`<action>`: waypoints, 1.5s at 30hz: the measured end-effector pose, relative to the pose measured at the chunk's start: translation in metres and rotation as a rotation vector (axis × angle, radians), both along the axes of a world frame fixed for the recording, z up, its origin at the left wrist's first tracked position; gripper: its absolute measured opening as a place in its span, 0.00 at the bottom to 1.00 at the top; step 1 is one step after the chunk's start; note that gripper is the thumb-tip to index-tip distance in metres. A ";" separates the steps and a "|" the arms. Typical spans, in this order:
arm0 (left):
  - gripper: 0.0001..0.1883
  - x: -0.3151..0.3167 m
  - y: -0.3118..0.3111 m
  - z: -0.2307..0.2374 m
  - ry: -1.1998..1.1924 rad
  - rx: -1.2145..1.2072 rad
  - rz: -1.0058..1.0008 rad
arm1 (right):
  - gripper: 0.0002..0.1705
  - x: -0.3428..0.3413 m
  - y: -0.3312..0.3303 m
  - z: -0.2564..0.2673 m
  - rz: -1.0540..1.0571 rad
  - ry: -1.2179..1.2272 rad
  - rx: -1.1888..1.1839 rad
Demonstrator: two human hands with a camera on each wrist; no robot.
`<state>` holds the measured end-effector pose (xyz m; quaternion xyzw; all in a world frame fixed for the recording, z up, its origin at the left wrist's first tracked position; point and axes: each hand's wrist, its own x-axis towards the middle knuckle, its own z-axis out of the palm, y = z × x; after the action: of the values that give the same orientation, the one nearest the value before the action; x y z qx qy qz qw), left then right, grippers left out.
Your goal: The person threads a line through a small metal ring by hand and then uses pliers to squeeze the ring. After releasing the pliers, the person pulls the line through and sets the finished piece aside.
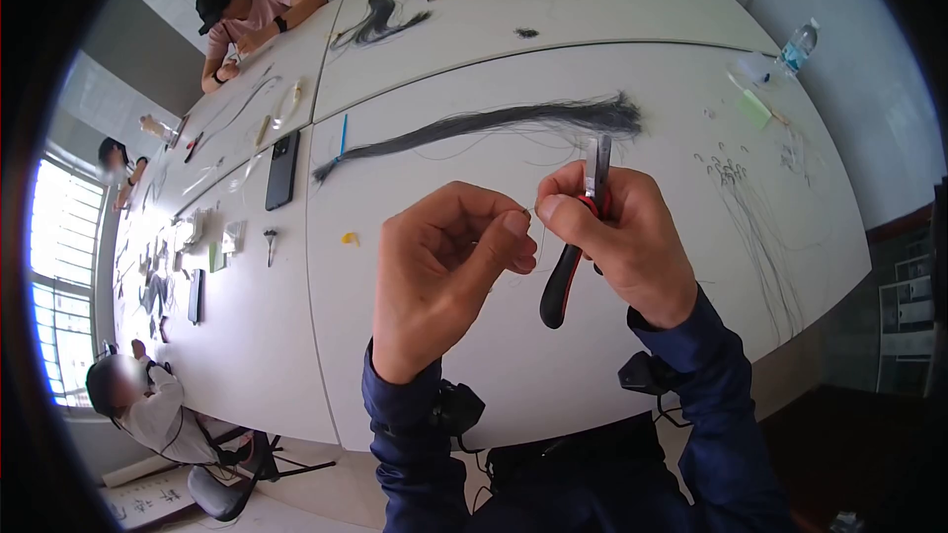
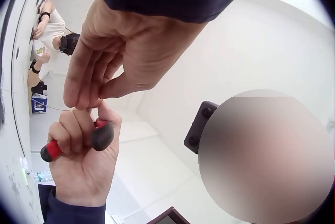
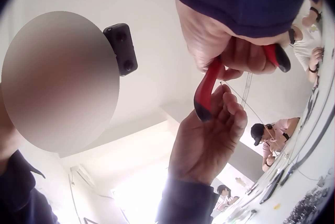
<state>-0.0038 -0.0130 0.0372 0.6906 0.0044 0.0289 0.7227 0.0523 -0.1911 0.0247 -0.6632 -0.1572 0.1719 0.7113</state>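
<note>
In the head view both hands meet over the white table. My left hand pinches a thin dark strand between thumb and fingertip, right beside the other hand's fingertips. Pliers with red and black handles lie across my right hand, gripped in its curled fingers, metal jaws pointing away from me. The right thumb and index finger also meet at the strand. Both wrist views show the fine strand trailing off from between the fingertips. Beyond the hands lies a long bundle of dark wire strands.
Several hook-ended wires spread at the right. A blue stick, a black phone and a yellow scrap lie to the left. A water bottle stands at the far right corner. Other people sit around the tables.
</note>
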 end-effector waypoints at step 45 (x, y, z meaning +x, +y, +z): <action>0.09 0.003 -0.003 -0.008 0.008 -0.212 -0.017 | 0.08 -0.011 0.000 0.011 0.000 -0.140 -0.075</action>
<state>-0.0008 -0.0156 0.0293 0.6105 0.0044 0.0196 0.7918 0.0409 -0.1910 0.0359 -0.6997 -0.2002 0.1310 0.6732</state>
